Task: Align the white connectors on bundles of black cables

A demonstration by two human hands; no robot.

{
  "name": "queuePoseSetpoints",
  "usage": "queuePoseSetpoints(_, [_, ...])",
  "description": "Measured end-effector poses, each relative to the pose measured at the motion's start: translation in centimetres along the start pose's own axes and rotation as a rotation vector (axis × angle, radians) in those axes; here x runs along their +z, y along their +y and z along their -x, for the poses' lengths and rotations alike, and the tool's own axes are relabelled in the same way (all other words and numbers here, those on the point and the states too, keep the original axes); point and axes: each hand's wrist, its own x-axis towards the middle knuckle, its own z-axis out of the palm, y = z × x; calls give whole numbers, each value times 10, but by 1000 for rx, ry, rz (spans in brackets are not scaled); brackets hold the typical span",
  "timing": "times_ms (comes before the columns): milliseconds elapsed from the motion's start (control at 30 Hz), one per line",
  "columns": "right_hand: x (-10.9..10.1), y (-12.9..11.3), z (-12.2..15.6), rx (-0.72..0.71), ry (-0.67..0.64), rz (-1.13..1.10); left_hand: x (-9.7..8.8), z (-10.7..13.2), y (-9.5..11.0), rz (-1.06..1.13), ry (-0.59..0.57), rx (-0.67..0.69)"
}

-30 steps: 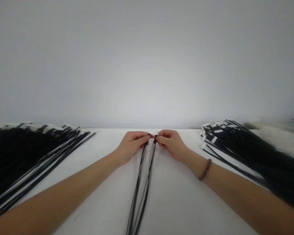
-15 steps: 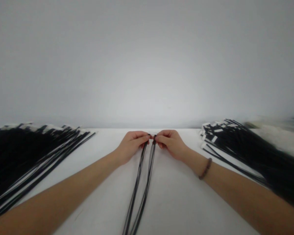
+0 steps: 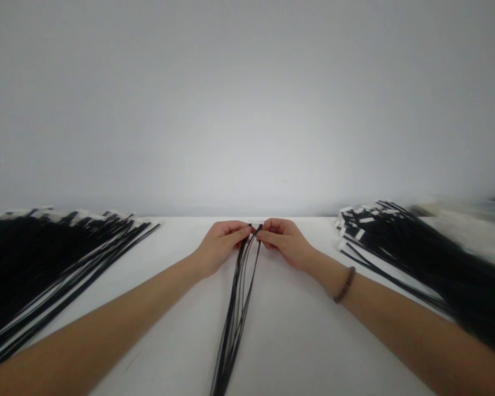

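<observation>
Thin black cables (image 3: 232, 319) run up from the bottom edge of the view to both my hands. My left hand (image 3: 226, 242) pinches the upper ends of one group between thumb and fingers. Close beside it, my right hand (image 3: 282, 239) is closed on the end of a thinner group. A small white piece shows between the fingertips; its details are too small to make out. The strands spread apart just below the hands and come together lower down. A beaded bracelet (image 3: 345, 285) circles my right wrist.
A large heap of black cables (image 3: 37, 264) with white ends lies on the left of the white table (image 3: 313, 335). Another heap of black cables (image 3: 421, 258) with white connector ends lies on the right. Behind it is a blurred, pale plastic-like pile (image 3: 474, 231). A plain wall (image 3: 247, 110) stands behind.
The cables below my hands have shifted: two separate strands before, now several fanned out and merging lower down. Both hands stay almost in place, still pinching.
</observation>
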Motion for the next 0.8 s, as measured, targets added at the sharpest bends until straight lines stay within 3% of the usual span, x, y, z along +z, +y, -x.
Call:
queuePoseSetpoints(300, [1,-1,0,-3,-4,22,3,3,2,-107,4,8])
queuePoseSetpoints(500, [-2,0,-1,-15,-14,11,-1,0,3,183,32,8])
queuePoseSetpoints(633, [-2,1,-1,-27,-9,36,-6,-2,6,306,-65,-18])
queuePoseSetpoints(800, [-3,2,0,-31,-48,100,-10,-1,8,305,-146,-62])
